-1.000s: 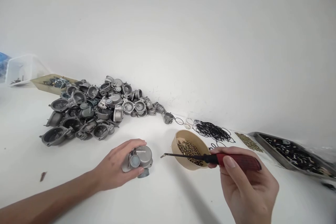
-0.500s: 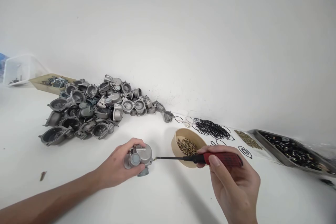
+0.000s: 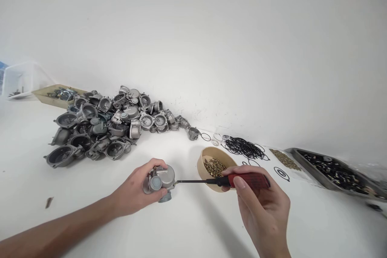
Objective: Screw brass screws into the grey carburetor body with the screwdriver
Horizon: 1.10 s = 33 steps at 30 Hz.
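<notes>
My left hand (image 3: pixel 133 189) is closed round a grey metal carburetor (image 3: pixel 167 175) near the middle front of the table. Fingers and thumb grip its left side, hiding part of it. In my right hand (image 3: pixel 263 209) is a screwdriver (image 3: pixel 248 180) with a red and black handle, held level and pointing left. Its tip meets a small brass-coloured screw (image 3: pixel 175 183) at the right edge of the carburetor. Behind the screwdriver shaft stands a round tan bowl (image 3: pixel 206 155) with many brass screws (image 3: pixel 214 167) in it.
A heap of grey metal bowl-shaped castings (image 3: pixel 99 129) lies back left, beside a yellowish tray (image 3: pixel 45 96) and a clear bin (image 3: pixel 28 74). Black rubber rings (image 3: pixel 244 148), small brass parts (image 3: pixel 284 159) and a metal tray (image 3: pixel 329 183) of dark parts lie right. A white wall (image 3: pixel 211 48) rises behind.
My right hand and the screwdriver have moved slightly left, bringing the screw at the tip in against the carburetor's edge. The left hand keeps its hold in place.
</notes>
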Available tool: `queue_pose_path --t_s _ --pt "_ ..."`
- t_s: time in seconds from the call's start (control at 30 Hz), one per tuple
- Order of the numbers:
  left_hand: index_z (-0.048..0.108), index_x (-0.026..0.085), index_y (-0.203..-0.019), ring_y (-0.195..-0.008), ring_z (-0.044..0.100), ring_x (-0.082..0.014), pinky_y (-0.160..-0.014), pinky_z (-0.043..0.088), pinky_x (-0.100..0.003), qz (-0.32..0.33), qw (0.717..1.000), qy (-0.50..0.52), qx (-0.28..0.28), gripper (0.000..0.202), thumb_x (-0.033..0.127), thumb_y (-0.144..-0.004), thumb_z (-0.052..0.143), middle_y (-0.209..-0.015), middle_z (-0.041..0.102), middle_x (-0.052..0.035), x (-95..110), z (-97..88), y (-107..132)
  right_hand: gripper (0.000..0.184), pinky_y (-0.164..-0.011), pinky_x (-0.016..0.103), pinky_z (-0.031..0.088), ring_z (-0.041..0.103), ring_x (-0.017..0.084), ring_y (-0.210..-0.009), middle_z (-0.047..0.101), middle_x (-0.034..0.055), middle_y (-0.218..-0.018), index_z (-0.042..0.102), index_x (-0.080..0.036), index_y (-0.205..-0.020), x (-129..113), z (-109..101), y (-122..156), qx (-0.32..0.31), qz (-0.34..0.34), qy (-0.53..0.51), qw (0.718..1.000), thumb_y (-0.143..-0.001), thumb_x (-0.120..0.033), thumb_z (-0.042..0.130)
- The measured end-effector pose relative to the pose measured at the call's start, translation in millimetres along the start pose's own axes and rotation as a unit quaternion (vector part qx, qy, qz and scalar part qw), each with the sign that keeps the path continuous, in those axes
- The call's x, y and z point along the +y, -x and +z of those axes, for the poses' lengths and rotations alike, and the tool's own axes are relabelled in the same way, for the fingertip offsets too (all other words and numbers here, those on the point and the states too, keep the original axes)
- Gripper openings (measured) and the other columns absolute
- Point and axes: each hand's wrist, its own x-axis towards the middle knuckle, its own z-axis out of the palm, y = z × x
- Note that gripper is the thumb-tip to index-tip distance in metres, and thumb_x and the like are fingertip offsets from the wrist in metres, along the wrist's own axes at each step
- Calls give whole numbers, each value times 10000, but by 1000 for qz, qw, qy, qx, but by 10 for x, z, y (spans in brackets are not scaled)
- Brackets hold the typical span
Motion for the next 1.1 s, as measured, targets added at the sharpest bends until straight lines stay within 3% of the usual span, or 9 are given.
queue_pose_path --t_s 1.1 --pt "542 294 -1266 -974 656 -223 -906 500 -375 -12 1000 16 -11 392 272 -906 696 -1152 694 -13 -8 -8 -6 176 -634 286 603 692 200 -782 746 74 -899 753 -240 -968 -46 47 41 -16 31 -42 999 -921 -392 826"
